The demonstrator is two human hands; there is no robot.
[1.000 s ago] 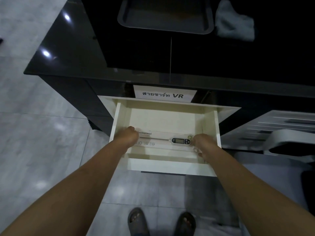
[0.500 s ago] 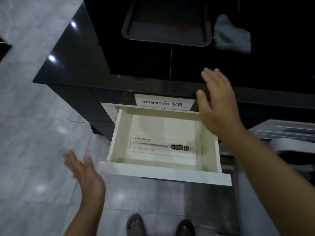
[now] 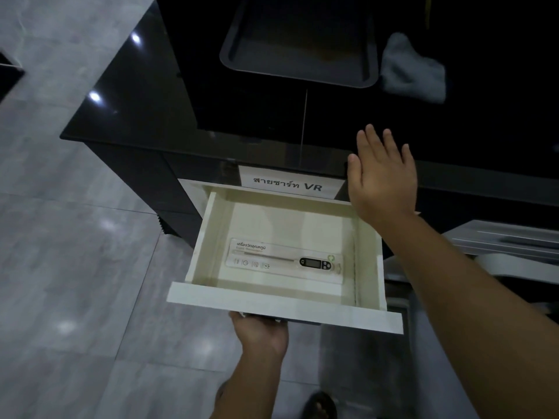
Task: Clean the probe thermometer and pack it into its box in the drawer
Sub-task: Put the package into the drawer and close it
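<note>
A cream drawer point(image 3: 281, 306) stands pulled out below the black counter. On its floor lies the white thermometer box point(image 3: 260, 260), flat, with the probe thermometer point(image 3: 314, 263) visible inside, its black display toward the right. My left hand point(image 3: 261, 331) is under the drawer's front panel, its fingers hidden beneath the panel, pressed against its lower edge. My right hand point(image 3: 382, 179) hovers flat with fingers spread over the drawer's back right corner, touching nothing.
A dark tray point(image 3: 299, 43) and a grey cloth point(image 3: 411, 71) lie on the black counter point(image 3: 136, 101). A paper label point(image 3: 287, 184) hangs above the drawer. A white chair point(image 3: 508, 246) is at right. My sandalled foot point(image 3: 320, 405) stands on grey floor tiles.
Both hands let go of the box in the drawer and drew out. The left hand then went under the drawer front; the right hand rose above the back right corner.
</note>
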